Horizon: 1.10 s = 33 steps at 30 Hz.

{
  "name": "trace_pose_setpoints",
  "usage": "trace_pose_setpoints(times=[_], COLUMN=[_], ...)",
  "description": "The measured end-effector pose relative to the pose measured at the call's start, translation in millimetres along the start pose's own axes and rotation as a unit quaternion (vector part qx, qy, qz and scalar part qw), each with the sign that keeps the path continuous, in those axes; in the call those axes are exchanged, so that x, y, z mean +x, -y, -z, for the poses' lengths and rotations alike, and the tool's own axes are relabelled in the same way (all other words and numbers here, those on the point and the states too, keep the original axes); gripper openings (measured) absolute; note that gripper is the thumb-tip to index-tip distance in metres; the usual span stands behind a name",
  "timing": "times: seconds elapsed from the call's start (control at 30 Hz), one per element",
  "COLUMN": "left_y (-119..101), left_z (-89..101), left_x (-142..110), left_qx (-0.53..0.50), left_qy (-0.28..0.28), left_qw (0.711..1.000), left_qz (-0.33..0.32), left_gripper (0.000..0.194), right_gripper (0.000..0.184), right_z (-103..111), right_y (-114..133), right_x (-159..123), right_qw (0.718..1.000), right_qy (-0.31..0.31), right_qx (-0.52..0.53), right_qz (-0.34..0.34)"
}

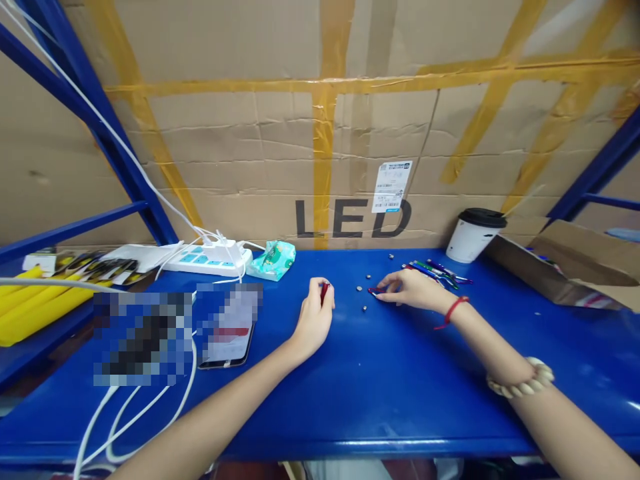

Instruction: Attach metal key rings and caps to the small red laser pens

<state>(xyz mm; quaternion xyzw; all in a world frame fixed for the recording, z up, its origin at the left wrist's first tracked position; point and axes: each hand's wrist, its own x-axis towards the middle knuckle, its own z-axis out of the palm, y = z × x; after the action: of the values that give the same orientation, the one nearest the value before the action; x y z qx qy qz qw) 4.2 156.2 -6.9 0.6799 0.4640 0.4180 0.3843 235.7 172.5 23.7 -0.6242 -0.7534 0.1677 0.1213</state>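
My left hand (315, 315) rests on the blue table (380, 380) with its fingers closed round a small dark red pen-like piece (325, 290) held upright. My right hand (413, 290) lies further right, fingertips pinching a small red piece (374, 291) flat on the table. Several small round silver button cells (359, 289) lie scattered between and behind the two hands. A bunch of coloured pen-like sticks (435, 270) lies just behind my right hand.
A white cup with a black lid (473, 235) stands at the back right beside an open cardboard box (565, 267). A white power strip (210, 259), a green tissue pack (273, 260) and a phone (227, 333) lie left, with white cables (135, 413) and yellow rods (35, 303).
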Motion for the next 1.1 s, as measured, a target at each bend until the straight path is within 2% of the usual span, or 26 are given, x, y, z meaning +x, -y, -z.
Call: trace_pose_setpoints(times=[0.07, 0.13, 0.2, 0.3, 0.5, 0.8, 0.93, 1.1], left_y=[-2.7, -4.5, -4.7, -2.6, 1.7, 1.5, 1.5, 1.5], left_z=[0.0, -0.7, -2.2, -4.8, -5.3, -3.2, -3.1, -2.4], left_x=[-1.4, -2.3, -2.4, -0.6, 4.6, 4.8, 4.9, 5.6], left_qx=[-0.011, -0.013, -0.004, 0.029, 0.069, 0.06, 0.056, 0.055], left_qy=[-0.006, -0.009, -0.006, 0.01, 0.005, 0.0, 0.002, 0.005], left_qw=[1.0, 1.0, 1.0, 1.0, 0.997, 0.998, 0.998, 0.998], left_qz=[0.006, 0.007, 0.004, 0.006, 0.015, 0.026, 0.026, 0.03], left_gripper=[0.013, 0.012, 0.012, 0.01, 0.014, 0.014, 0.014, 0.015], right_gripper=[0.031, 0.028, 0.026, 0.033, 0.046, 0.03, 0.023, 0.021], right_z=[6.6, 11.3, 12.0, 4.9, -15.2, -7.5, -4.0, -10.0], right_y=[-8.9, -20.6, -32.9, -46.5, -52.2, -58.0, -50.1, -29.9], right_x=[-0.3, 1.0, 4.3, 13.7, 42.5, 78.3, 76.3, 54.9], right_qw=[1.0, 0.99, 0.969, 0.957, 0.954, 0.957, 0.958, 0.974], right_qy=[-0.017, -0.099, -0.177, -0.214, -0.204, -0.159, -0.171, -0.176], right_qx=[-0.02, -0.086, -0.14, -0.165, -0.199, -0.215, -0.203, -0.121], right_qz=[-0.011, -0.047, -0.097, -0.108, -0.091, -0.113, -0.113, -0.075])
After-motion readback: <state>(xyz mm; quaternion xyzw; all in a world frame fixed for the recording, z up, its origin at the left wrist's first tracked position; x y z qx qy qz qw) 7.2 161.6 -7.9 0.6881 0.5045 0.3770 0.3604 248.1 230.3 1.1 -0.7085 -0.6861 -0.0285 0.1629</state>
